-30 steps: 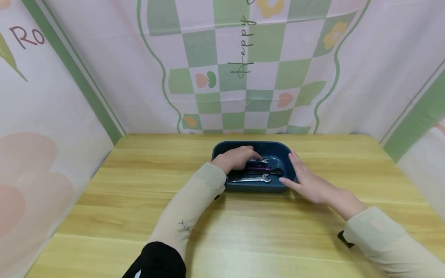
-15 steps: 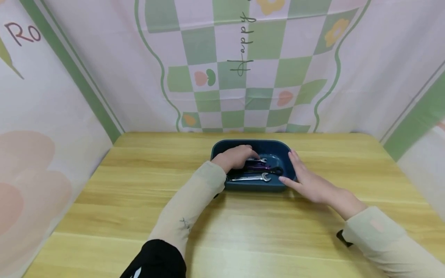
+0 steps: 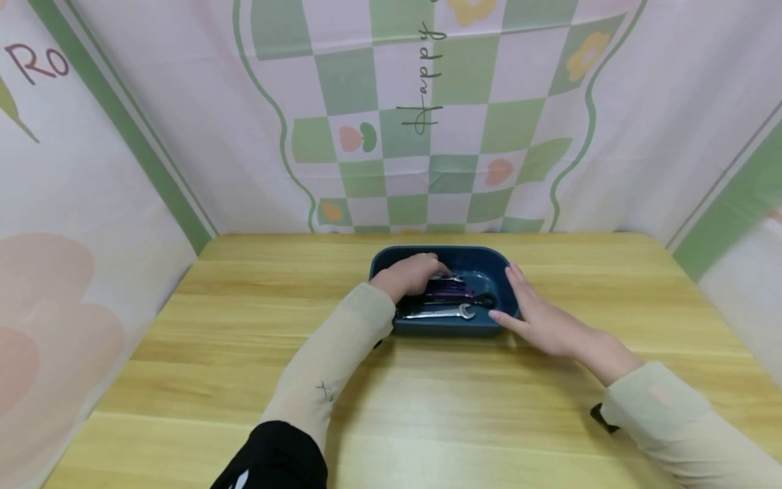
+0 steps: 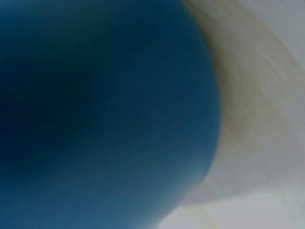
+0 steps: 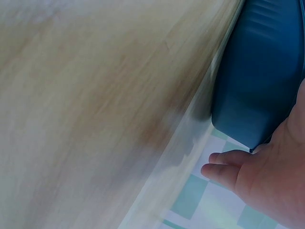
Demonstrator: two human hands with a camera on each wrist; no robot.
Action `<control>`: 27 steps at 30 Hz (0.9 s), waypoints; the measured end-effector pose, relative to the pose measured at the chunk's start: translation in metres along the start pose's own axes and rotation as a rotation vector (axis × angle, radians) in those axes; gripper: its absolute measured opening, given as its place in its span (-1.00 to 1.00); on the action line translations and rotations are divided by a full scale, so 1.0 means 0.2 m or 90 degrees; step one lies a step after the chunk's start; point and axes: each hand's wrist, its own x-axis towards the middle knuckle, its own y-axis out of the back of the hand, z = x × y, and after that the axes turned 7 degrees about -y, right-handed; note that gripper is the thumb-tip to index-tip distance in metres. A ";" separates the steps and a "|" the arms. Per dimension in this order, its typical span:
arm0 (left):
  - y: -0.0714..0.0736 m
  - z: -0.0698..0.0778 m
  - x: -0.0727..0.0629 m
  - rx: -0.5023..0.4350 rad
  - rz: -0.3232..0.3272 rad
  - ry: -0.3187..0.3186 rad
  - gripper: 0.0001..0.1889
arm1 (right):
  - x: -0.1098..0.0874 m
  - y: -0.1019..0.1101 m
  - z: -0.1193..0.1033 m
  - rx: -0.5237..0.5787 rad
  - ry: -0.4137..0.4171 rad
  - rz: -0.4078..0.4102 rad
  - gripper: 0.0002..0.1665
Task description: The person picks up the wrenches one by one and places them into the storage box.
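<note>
A dark blue bin (image 3: 452, 329) stands on the table, several wrenches lying lengthwise in it. My left hand (image 3: 411, 275) reaches over its left end, fingers curled down onto a small silver wrench (image 3: 455, 278) near the back; the fingertips are mostly hidden. In front of that lie a purple wrench (image 3: 455, 294), a black-ended tool (image 3: 487, 300) and a larger silver open-end wrench (image 3: 446, 313). My right hand (image 3: 546, 324) rests with spread, straight fingers against the bin's right end, thumb at the front corner. Only the blurred blue wall (image 4: 109, 109) of the bin fills most of the left wrist view.
The wooden table (image 3: 464, 414) extends around the bin, its back edge close behind. A patterned cloth (image 3: 403, 136) hangs behind the table and along both sides. In the right wrist view the bin's outer wall (image 5: 259, 71) stands beside the right hand.
The small silver wrench under my left fingers has shifted slightly left and back, and more purple shows in front of it. My right hand stays in place on the bin.
</note>
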 end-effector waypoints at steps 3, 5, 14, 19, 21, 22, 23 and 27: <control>0.00 0.00 -0.01 -0.006 -0.001 0.004 -0.42 | 0.00 0.00 0.00 0.000 0.000 0.000 0.17; 0.00 0.00 -0.01 -0.011 -0.001 0.004 -0.43 | 0.00 0.00 0.00 -0.001 -0.001 0.001 0.18; 0.00 -0.01 -0.03 -0.045 -0.007 -0.003 -0.41 | 0.00 0.00 0.00 -0.008 -0.001 0.000 0.18; 0.00 -0.02 -0.03 -0.049 -0.009 -0.002 -0.39 | 0.00 0.00 0.00 -0.006 -0.002 0.000 0.17; 0.00 -0.02 -0.03 -0.043 -0.011 -0.001 -0.40 | 0.00 0.00 0.00 -0.005 -0.002 0.000 0.18; 0.00 -0.02 -0.03 -0.040 -0.012 0.000 -0.40 | -0.01 0.00 0.00 -0.005 -0.002 0.000 0.17; 0.00 -0.02 -0.03 -0.038 -0.012 -0.001 -0.40 | -0.01 0.00 0.00 -0.006 -0.002 0.000 0.17; -0.01 -0.03 -0.02 -0.019 -0.004 -0.011 -0.43 | -0.01 0.00 -0.01 -0.008 -0.003 0.002 0.17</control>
